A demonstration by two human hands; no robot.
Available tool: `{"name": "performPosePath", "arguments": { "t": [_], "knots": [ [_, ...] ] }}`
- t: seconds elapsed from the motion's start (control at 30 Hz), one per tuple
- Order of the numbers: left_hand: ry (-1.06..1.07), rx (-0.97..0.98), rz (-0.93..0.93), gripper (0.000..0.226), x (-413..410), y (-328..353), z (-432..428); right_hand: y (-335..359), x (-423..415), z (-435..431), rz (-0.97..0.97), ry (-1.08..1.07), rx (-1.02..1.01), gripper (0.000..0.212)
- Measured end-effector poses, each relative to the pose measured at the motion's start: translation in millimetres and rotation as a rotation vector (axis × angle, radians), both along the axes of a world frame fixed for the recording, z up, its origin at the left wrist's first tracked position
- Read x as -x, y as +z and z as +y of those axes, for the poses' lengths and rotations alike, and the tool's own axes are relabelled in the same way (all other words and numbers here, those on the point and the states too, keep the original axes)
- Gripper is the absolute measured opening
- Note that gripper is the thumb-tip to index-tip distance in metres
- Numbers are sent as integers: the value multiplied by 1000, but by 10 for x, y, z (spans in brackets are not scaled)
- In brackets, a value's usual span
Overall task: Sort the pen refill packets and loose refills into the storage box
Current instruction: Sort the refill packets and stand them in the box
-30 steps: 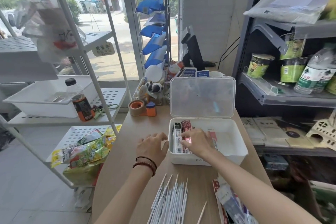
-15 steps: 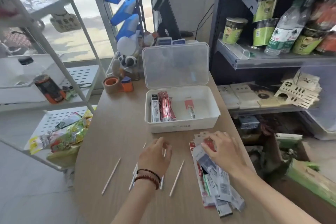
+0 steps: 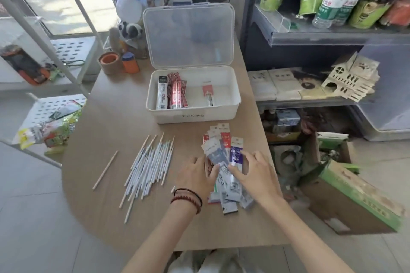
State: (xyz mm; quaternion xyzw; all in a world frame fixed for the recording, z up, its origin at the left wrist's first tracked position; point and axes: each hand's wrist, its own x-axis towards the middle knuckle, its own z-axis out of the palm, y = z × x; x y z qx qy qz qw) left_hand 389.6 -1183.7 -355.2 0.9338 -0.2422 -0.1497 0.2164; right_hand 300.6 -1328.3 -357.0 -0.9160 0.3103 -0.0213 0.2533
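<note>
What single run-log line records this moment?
left hand, right hand: on packet pile | storage box: open, few packets inside | loose refills: on table

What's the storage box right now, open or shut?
Open. The storage box's clear lid stands raised behind the white base, and refill packets lying inside are plainly visible.

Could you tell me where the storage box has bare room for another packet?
Bare floor lies between the red packets and the lone red-topped packet, and from that packet to the right wall of the storage box. The left end is crowded with the black-topped packet and red packets.
</note>
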Motion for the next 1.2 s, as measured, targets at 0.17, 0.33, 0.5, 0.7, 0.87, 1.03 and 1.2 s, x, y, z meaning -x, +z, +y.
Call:
{"name": "performPosePath", "arguments": {
  "t": [0.17,0.33,0.5,0.7,0.87,1.03,1.2],
  "knots": [
    [38,-11,-3,57,95,-87,-61,-1,-11,-29,-67,-9,-129,64],
    [75,-68,25,81,161,-57,-107,-13,36,-50,-157,-55,-211,61],
    [212,76,114,83,180,19,-251,-2,53,-19,-153,-92,-252,55],
    [379,194,330,76,144,146,-319,21,70,-17,-180,-115,-330,55],
    [316,204,362,33,166,134,-422,62,73,-60,-126,-90,-363,41],
    [360,198,361,63,188,134,-482,57,42,-50,-83,-98,-332,33],
    [373,286,358,41,217,185,-525,64,37,17,-166,-151,-385,20]
  ]
}}
